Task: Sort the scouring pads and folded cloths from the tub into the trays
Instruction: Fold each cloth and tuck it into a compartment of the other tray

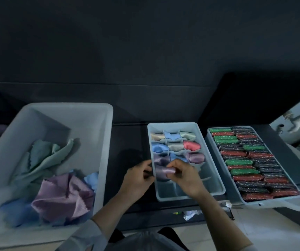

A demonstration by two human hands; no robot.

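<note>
Black matte bench [127, 134] carries the tub [98, 160] at nine o'clock; our hands, left [138, 176] and right [185, 176], pinch a satiny mauve folded cloth [163, 171] over the divided tray [216, 185].

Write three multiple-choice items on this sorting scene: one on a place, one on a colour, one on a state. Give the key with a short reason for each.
1. Where does the tray of scouring pads stand?
A. Right of the divided tray
B. Inside the tub
C. Left of the tub

2. What colour is the folded cloth that the hands are setting into the divided tray?
A. Bright yellow
B. Purple
C. Black

3. What is the state of the divided tray's nearest compartments?
A. Packed with scouring pads
B. Covered by a lid
C. Not yet filled

Key:
1 A: the pad tray sits at the right, beside the divided tray.
2 B: the left hand and right hand hold a shiny purple roll.
3 C: bare tray floor shows in the cells nearest the person.
</note>
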